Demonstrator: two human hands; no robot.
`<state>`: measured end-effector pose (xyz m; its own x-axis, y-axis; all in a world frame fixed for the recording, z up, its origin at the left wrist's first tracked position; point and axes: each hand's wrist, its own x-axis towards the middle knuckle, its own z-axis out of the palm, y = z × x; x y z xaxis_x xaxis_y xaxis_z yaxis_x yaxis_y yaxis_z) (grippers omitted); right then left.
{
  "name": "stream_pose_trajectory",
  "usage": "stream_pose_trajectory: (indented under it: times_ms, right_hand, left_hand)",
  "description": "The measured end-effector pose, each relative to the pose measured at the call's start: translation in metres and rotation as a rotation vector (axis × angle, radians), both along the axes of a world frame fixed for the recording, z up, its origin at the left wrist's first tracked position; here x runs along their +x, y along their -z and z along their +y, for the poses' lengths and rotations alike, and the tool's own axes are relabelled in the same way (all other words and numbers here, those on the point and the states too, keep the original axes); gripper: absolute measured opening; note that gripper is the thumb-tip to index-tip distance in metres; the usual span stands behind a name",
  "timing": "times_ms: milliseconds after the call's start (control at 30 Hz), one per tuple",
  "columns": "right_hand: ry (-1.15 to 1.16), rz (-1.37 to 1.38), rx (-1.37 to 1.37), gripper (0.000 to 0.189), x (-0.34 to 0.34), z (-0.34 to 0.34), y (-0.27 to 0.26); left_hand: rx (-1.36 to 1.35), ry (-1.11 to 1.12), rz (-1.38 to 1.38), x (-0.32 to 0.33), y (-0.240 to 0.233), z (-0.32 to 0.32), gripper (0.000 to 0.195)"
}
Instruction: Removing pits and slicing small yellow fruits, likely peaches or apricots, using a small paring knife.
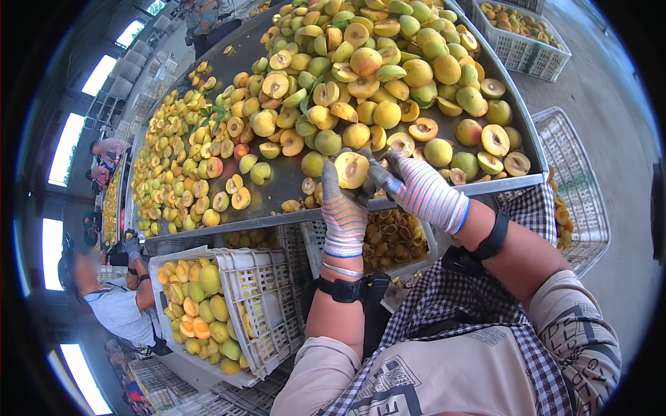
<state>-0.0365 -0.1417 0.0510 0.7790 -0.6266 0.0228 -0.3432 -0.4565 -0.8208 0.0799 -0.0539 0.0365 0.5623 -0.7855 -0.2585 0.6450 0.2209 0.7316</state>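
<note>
My left hand, in a striped knit glove with grey coated fingers, grips a halved yellow peach by its edge. The cut face is turned up towards me, with a hollow at its centre. My right hand, gloved the same way, is at the fruit's right side, fingers bent. Whether its fingertips hold anything is hidden. Both hands are above the near rim of a metal sorting table. Whole and halved peaches are heaped on the table just beyond them.
A white plastic crate of peaches stands tilted at my left. Under the table edge, another crate holds hollowed peach pieces. More crates stand on the floor at right. A co-worker is at the table's left side.
</note>
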Motion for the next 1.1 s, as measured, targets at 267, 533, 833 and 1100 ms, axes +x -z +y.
stream_pose_trajectory:
  times_ms: [267, 533, 833, 1100]
  right_hand:
    - [0.037, 0.108, -0.219, 0.043, -0.003, 0.014, -0.01]
    - [0.013, 0.198, -0.151, 0.04, 0.001, 0.017, -0.02]
    - [0.071, 0.039, -0.228, 0.034, 0.001, 0.025, -0.006]
    - [-0.007, 0.069, -0.275, 0.034, -0.001, 0.023, -0.01]
  left_hand:
    - [-0.074, -0.032, -0.078, -0.009, 0.002, -0.007, 0.042]
    - [-0.191, -0.056, -0.114, -0.015, 0.013, -0.009, 0.042]
    - [-0.057, -0.209, -0.559, -0.026, 0.018, -0.011, 0.05]
    - [-0.106, -0.287, -0.646, -0.038, 0.002, -0.013, 0.053]
